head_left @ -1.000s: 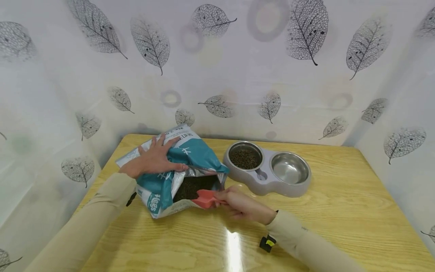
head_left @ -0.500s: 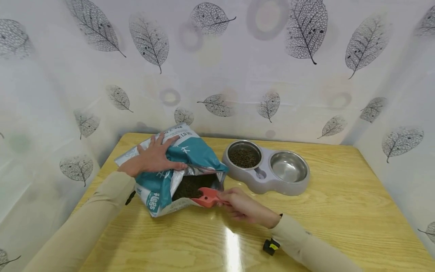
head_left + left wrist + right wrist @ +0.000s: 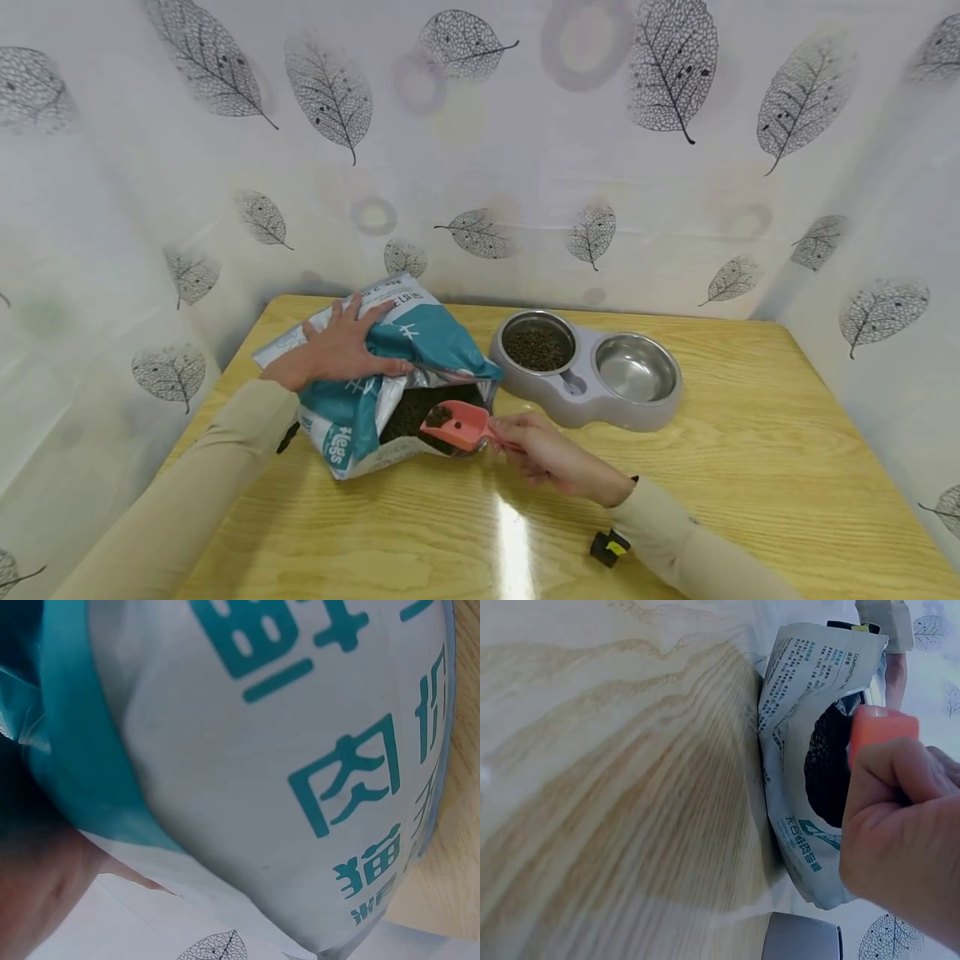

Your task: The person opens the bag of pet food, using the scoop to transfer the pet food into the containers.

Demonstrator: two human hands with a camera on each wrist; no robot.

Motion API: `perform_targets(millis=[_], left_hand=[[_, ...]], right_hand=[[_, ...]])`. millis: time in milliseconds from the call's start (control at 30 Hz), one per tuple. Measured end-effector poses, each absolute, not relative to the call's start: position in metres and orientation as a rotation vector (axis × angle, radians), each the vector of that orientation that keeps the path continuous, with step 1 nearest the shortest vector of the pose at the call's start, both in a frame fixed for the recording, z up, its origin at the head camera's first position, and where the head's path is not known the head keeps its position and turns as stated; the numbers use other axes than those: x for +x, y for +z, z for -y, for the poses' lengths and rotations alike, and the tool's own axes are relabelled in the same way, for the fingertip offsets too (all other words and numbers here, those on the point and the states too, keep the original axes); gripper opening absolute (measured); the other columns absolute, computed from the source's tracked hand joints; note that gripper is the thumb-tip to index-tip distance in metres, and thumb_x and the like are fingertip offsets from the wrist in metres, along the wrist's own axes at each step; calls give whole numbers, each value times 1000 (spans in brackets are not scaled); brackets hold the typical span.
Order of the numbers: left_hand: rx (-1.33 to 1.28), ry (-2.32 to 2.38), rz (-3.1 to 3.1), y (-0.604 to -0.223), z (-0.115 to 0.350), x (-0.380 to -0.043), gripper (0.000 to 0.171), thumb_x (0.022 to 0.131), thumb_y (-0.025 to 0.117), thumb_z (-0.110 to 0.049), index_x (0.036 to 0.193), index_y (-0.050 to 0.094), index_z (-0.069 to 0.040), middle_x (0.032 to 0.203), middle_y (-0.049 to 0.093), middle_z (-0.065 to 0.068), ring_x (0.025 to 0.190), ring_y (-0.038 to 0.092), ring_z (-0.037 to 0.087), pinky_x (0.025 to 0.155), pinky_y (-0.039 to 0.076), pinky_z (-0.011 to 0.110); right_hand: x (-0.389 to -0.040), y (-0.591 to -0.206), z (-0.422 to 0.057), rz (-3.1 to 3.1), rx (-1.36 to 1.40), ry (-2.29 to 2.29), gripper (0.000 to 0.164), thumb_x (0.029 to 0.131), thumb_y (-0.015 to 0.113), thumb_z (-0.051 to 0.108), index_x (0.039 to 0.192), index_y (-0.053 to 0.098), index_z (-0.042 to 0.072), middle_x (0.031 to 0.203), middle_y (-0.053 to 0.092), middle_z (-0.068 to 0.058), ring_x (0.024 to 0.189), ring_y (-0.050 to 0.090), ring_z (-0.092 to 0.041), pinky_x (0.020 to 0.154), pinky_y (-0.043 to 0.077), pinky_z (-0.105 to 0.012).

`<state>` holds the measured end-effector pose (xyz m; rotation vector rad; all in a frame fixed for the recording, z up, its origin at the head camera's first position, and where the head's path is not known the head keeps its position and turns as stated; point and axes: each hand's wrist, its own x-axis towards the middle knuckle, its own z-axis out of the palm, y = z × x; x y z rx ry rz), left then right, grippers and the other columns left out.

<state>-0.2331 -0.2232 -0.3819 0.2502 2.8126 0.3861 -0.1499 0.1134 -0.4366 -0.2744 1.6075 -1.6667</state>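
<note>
A teal and white pet food bag lies on its side, its open mouth facing the front right and dark kibble showing inside. My left hand rests on top of the bag with fingers spread. With my right hand I grip the handle of a coral-red scoop. The scoop is at the bag's mouth and carries a small heap of kibble near its tip. From the right wrist view, the scoop overlaps the dark opening. In the left wrist view, the printed bag fills most of the picture.
Right of the bag stands a grey double pet bowl. Its left steel bowl holds brown kibble; the right steel bowl shows bare metal. A leaf-patterned curtain hangs behind the wooden table.
The scoop has risen and levelled at the bag's mouth, now showing kibble in it. My right hand has shifted slightly right. My left hand has stayed on the bag.
</note>
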Motion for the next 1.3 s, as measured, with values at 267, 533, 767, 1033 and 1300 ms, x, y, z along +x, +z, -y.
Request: perform_targets(millis=[267,533,767,1033,1300], left_hand=[[254,395,-2810,-382,223,-233,117,79,61,-84,167,6,-30,170,-9,27,153,-12,58,103,-2,92],[246,399,-2809,-382,223,-232,117,79,62,-83,167,6,-30,171,-9,26,154,-10,57,104,-2,92],[246,391,-2811,-382,224,-233,117,79,62,-83,167,6,-30,171,-9,26,154,-10,58,103,-1,92],[250,401,-2811,-382,224,-234,117,78,62,-84,167,6,-31,171,-10,26,154,-12,57,103,-3,92],[249,400,-2810,-382,224,-233,117,79,61,-84,167,6,-31,171,-10,26,154,-12,57,103,-3,92]], right_hand=[[-150,-430,-124,-1482,-419,-1848,37,110,45,36,90,55,8,53,35,10,44,27,-3,43,23,-20],[-152,-430,-129,-1383,-599,-1990,33,112,40,33,93,57,12,60,38,9,47,27,-6,43,13,-30],[-159,-425,-141,-1505,-516,-1999,32,112,42,32,94,59,11,61,37,8,49,28,-4,46,14,-29],[-170,-419,-159,-1896,-318,-1935,31,111,47,24,110,64,-2,60,37,9,48,28,-2,45,22,-20],[-185,-417,-182,-2428,-157,-1686,33,107,55,22,116,70,-7,58,45,10,51,35,-3,48,31,-21]])
